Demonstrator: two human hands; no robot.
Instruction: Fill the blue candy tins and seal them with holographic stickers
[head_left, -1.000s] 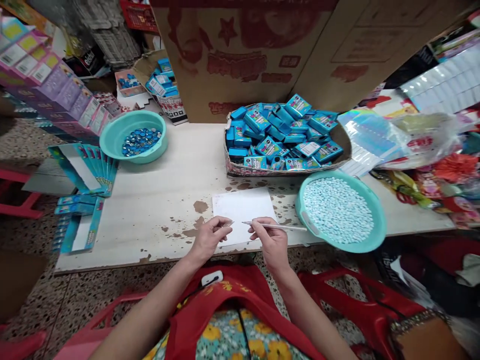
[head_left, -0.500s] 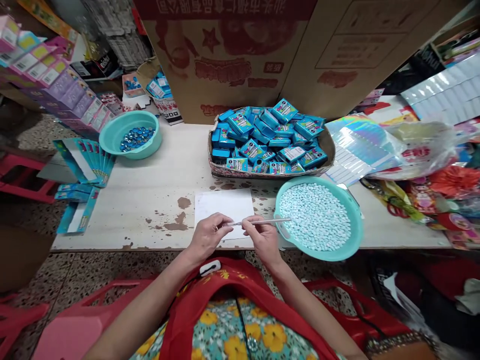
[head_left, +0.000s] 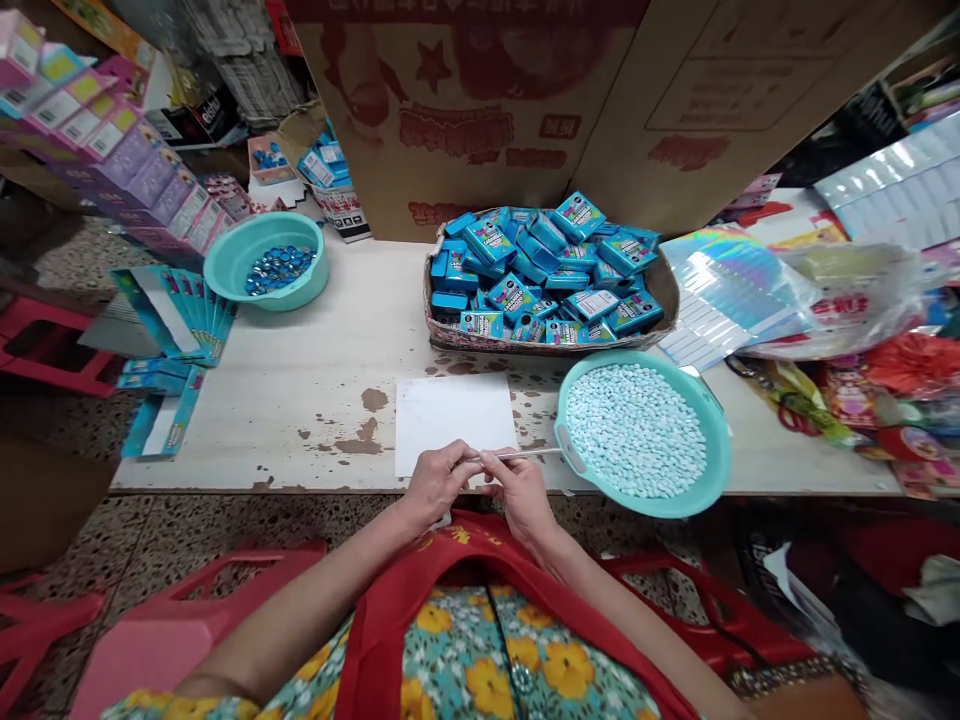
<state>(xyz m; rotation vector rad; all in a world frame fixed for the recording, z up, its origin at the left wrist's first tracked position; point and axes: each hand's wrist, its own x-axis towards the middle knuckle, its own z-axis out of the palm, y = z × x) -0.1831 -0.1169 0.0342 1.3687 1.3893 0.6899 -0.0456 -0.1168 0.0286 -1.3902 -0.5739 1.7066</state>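
My left hand (head_left: 435,487) is closed in a pinch on one end of a thin pale stick (head_left: 536,453). The fingers of my right hand (head_left: 523,492) pinch the same stick beside it, the two hands touching or nearly so. Its far end points right, to the rim of a turquoise basin (head_left: 720,455) full of small pale blue tablets (head_left: 637,430). What kind of stick it is I cannot make out. Just beyond my hands, a white sheet of paper (head_left: 454,415) lies flat on the table.
Behind the paper stands a cut-down carton (head_left: 510,345) heaped with small blue candy boxes (head_left: 510,295). A second turquoise basin (head_left: 300,292) at left holds blue foil-like pieces. Flat blue cartons (head_left: 161,415) lie at the left edge. A big cardboard box (head_left: 480,180) rises behind, plastic packaging (head_left: 862,300) at right.
My hands have drawn closer together and back toward my body. The stick's far end has moved left, from over the tablets to the basin's rim.
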